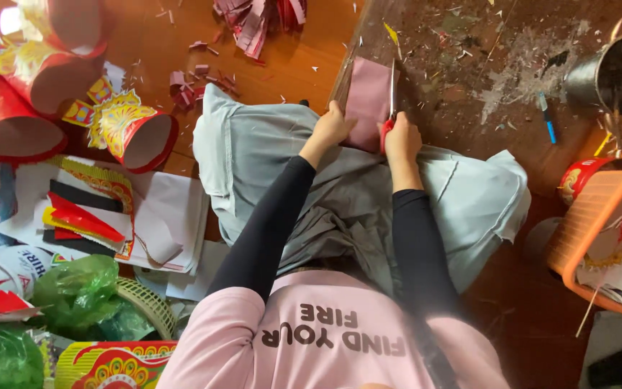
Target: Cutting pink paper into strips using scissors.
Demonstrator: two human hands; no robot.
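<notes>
Red paper cones [52, 86] lie on the floor at far left, with paper scraps [196, 86] nearer the middle. The left hand [331, 128] grips the near edge of a pink sheet [368, 101] lying on the worn board [484, 65]. Just beside it, the right hand [402, 140] is closed on red-handled scissors [390, 108], blades along the sheet's right edge; a blue pen [547, 119], metal pot [620, 72] and orange basket [592, 223] sit further right.

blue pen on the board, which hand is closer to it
Right. The right hand, gripping the red-handled scissors, sits just left of and below the blue pen. The left hand holds the pink paper farther away.
</notes>
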